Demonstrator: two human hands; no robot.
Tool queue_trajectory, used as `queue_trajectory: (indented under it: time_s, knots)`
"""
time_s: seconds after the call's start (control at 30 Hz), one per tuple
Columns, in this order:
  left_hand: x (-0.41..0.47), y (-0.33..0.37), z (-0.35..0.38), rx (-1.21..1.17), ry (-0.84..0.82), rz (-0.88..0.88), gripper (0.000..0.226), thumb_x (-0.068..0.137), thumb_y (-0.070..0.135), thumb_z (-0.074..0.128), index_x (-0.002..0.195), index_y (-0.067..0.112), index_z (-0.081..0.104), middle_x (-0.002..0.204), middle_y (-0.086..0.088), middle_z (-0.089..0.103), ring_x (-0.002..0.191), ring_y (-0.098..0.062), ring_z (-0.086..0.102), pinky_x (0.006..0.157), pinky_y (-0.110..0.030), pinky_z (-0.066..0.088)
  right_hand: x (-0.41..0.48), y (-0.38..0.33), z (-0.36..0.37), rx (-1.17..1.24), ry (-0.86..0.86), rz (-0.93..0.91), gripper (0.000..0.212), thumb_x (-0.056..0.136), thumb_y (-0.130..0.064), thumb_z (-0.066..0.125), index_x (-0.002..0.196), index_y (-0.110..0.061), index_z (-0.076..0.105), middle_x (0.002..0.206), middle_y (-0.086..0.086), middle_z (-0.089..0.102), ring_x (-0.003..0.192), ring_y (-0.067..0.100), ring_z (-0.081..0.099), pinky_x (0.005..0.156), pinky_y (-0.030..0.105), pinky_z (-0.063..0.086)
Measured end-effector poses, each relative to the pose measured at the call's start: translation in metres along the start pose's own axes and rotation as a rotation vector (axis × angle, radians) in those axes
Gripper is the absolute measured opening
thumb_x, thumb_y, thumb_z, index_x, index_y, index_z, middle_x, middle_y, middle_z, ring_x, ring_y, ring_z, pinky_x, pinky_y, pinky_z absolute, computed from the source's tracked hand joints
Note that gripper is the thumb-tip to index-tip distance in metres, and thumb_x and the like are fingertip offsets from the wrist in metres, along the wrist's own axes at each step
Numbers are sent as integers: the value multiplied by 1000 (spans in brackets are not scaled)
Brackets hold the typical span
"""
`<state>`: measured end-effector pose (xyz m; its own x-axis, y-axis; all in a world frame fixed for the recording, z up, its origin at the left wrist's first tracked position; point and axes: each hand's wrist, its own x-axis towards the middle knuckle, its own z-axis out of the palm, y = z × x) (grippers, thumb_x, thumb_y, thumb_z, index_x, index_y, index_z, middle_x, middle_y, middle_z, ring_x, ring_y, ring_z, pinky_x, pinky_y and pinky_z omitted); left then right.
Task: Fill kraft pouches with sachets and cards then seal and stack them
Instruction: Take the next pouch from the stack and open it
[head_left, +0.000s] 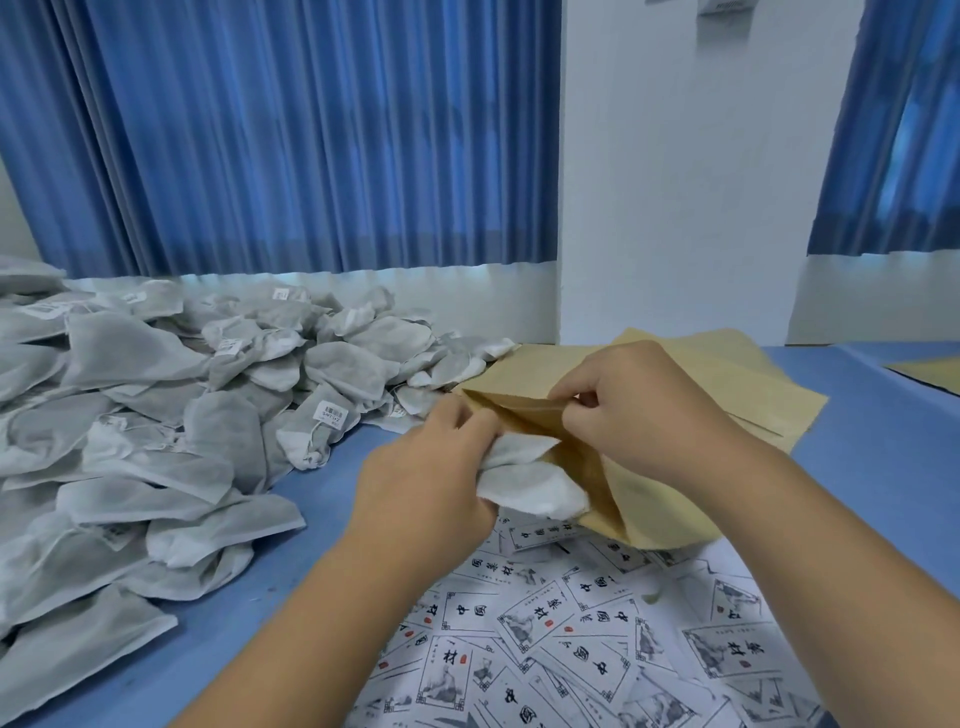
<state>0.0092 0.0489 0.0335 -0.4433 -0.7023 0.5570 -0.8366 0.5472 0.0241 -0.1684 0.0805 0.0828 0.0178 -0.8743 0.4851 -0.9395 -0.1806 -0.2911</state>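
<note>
— Kraft pouch (654, 499): what's hidden?
— Its inside, past the mouth; whether a card is in there, cannot tell. The left fingertips are buried under the sachets. A second kraft sheet (930, 371) is cut off by the right frame edge.
— Hand poses?
— Left hand (431, 467) is palm-down, fingers curled round two white sachets (530, 483). Right hand (639, 410) pinches the upper lip of the mouth between thumb and forefinger, holding it agape.
— Contents?
— Both sachets sit partway inside the mouth, just right of the left fingers and below the right fingertips. Empty pouches (779, 400) lie stacked beyond the right knuckles. A loose sachet heap (156, 415) lies left of the left hand. Printed cards (571, 649) are scattered under both wrists on the blue table (883, 493).
</note>
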Motion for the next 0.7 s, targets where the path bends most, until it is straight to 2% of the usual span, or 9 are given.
queue_trajectory:
  time_s: [0.13,0.23,0.33,0.4,0.43,0.5,0.53,0.63,0.7]
  knots:
    - [4,17,1,145,-43,-157,28,82,23,55,91,25,29,109,2,33,74,-18,38,45,-27,18,-1,-12,3,-33,-48,-79,20,77,-11,53,78,-12,73,74,6,64,75,21,56,67,39,50]
    - [7,31,3,127,-132,-141,29,83,24,56,104,23,37,115,-3,30,90,-20,37,56,-27,31,-2,-20,9,-74,-62,-132,20,75,-12,53,77,-13,72,73,5,64,75,23,57,66,38,50]
    - [7,31,4,-190,-168,-62,39,81,31,60,114,17,44,118,-2,37,108,-21,43,84,-32,44,-1,-18,9,-72,-46,-114,20,74,-12,53,78,-15,73,75,3,65,76,23,57,66,38,50]
    - [8,29,-1,-491,-126,-68,38,76,31,66,110,22,49,111,6,41,104,-8,47,82,-22,43,-1,-13,6,-35,-15,-72,24,74,-12,54,82,-20,75,76,1,66,75,21,58,67,37,51]
    - [10,27,-4,-579,-82,-74,36,73,32,69,103,28,50,107,11,41,98,3,46,77,-12,40,-1,-11,4,-14,4,-54,26,74,-11,55,83,-23,76,76,-1,66,75,20,58,66,37,51]
    - [15,22,-6,-630,9,-59,30,68,32,71,89,37,50,102,15,44,95,12,43,75,-4,35,-1,-9,1,20,32,-32,27,73,-11,55,82,-25,77,72,-3,65,73,18,58,65,36,50]
    - [16,20,-6,-620,34,-31,25,68,30,71,84,37,54,101,15,49,94,9,45,76,-5,36,-1,-9,-1,36,44,-28,26,73,-11,56,81,-25,77,69,-4,64,71,16,57,63,35,50]
    - [16,17,-4,-321,111,108,2,73,27,69,75,29,68,89,10,63,88,-15,51,78,-34,43,-1,-13,-1,61,84,-55,23,72,-12,58,79,-25,77,58,-10,55,66,12,54,60,31,47]
    - [16,16,0,-94,116,147,12,80,31,60,80,26,70,86,9,66,81,-19,41,74,-36,39,-1,-18,1,68,91,-82,22,73,-12,59,80,-24,76,57,-13,53,66,12,54,62,30,47]
